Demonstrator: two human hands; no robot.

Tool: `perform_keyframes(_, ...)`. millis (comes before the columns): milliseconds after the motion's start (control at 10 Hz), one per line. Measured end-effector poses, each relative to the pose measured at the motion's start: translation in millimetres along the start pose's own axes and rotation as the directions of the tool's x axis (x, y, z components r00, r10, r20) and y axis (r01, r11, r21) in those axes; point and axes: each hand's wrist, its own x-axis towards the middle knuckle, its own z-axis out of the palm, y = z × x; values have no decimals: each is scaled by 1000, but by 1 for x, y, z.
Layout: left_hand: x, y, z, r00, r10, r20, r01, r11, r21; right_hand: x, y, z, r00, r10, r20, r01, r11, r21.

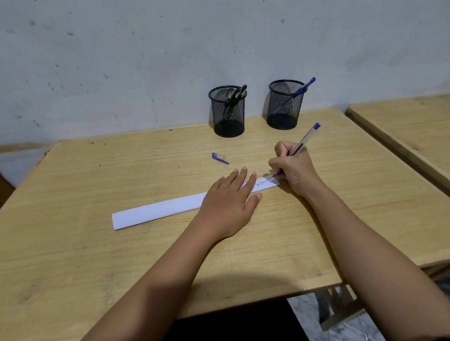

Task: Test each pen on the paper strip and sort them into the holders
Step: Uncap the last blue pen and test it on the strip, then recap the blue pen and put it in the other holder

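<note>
Scribbles in blue ink mark the right end of the paper strip [158, 210], which lies slantwise across the middle of the desk [87, 178]. The left hand [228, 204] lies flat on the strip, fingers straight and spread, most likely to pin the light paper so it does not slide under the nib. The right hand [294, 166] has its fingers curled round a clear blue pen [302, 142] in a writing grip, tip down on the strip's right end, barrel slanting up and away toward the far right corner. The pen's cap [220, 158] lies loose on the desk between the strip and the holders, off so that the nib is bare for the test.

Two black mesh holders stand side by side near the desk's far edge: the left holder [228, 112] has dark pens, the right holder [284, 106] one blue capped pen [302, 89] leaning right, which suggests sorting by colour, though I cannot tell that for sure.

The left hand covers part of the strip, so any marks there are hidden. The dark pens overlap behind the mesh and cannot be counted reliably. The scribbles are too small to read.
</note>
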Motion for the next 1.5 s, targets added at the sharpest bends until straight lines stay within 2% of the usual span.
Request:
perform_keyframes(400, 0, 0, 2, 1000, -1, -16, 0, 1000, -11, -3, -3, -1, 1000, 5, -23, -6, 1000, -31)
perform_keyframes(600, 2, 0, -2, 999, 8, -52, -12, 996, -87, -7, -19, -17, 966, 45, -255, 50, 934, 355)
perform_keyframes(700, 0, 5, -19, 985, 9, -172, -38, 985, -167, -9, -26, -23, 978, 67, -196, 23, 905, 425)
perform_keyframes(800, 14, -9, -41, 969, -48, -243, 0, 981, -193, -5, -33, -26, 987, 64, -144, 11, 883, 470)
perform_keyframes(900, 37, -37, -45, 977, -78, -198, 53, 991, -126, -3, -38, -28, 989, 71, -128, 0, 874, 487)
perform_keyframes(1000, 54, -63, -42, 990, -70, -121, 59, 994, -93, -1, -41, -28, 992, 67, -109, -8, 881, 473)
perform_keyframes(1100, 59, -72, -37, 993, -39, -109, 29, 995, -90, 2, -41, -26, 994, 71, -89, -22, 888, 459)
perform_keyframes(1200, 60, -70, -38, 983, -54, -176, 25, 986, -162, 5, -40, -22, 994, 90, -55, -57, 899, 434)
perform_keyframes(1400, 53, -57, -46, 940, -176, -294, 11, 873, -487, 5, -39, -7, 996, 89, 24, -91, 911, 403)
perform_keyframes(1500, 53, -52, -57, 943, -136, -303, -58, 832, -552, 3, -39, 0, 996, 72, 46, -84, 912, 401)
